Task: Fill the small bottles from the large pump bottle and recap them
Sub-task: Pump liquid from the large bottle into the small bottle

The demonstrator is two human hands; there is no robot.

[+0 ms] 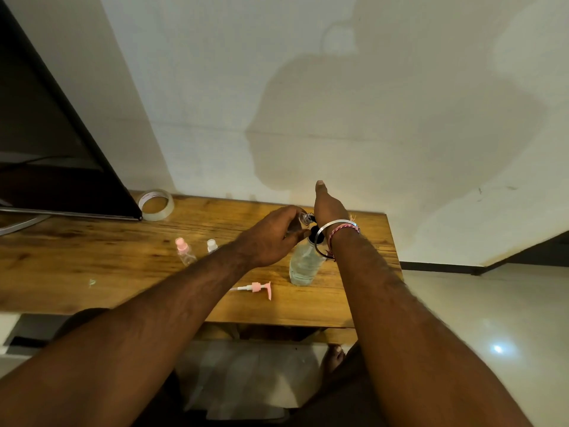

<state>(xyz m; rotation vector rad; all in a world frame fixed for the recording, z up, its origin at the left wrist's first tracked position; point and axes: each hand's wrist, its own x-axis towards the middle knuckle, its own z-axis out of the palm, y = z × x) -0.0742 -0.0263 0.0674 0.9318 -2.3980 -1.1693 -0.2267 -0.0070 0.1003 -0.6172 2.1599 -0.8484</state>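
I hold a small bottle [304, 217] in my left hand [275, 238], fingers curled round it, tipping its open mouth toward the black pump head [317, 234] of the large pump bottle [304, 263], so that whatever comes out of the spout should drop straight in. My right hand [328, 208] sits on top of that pump, thumb sticking up toward twelve o'clock; the wrist with its metal bangle [337, 224] and red-and-white thread hides my fingers, so I cannot tell how they lie or whether they grip the pump or merely press it. The large bottle stands upright on the wooden table [92, 263], part full of a pale liquid, near the table's three o'clock edge, close enough that both arms reach it. At nine o'clock from it two more small bottles wait upright, one with a pink cap [182, 245] and one with a white cap [211, 245]. At seven o'clock from it a pink pump top [258, 288] lies on its side, I judge taken off a bottle for filling. A roll of clear tape [156, 204] sits at the table's far edge beside a dark monitor [61, 134]; there is writing on the inside of its core, too small to read. No label shows on any bottle.
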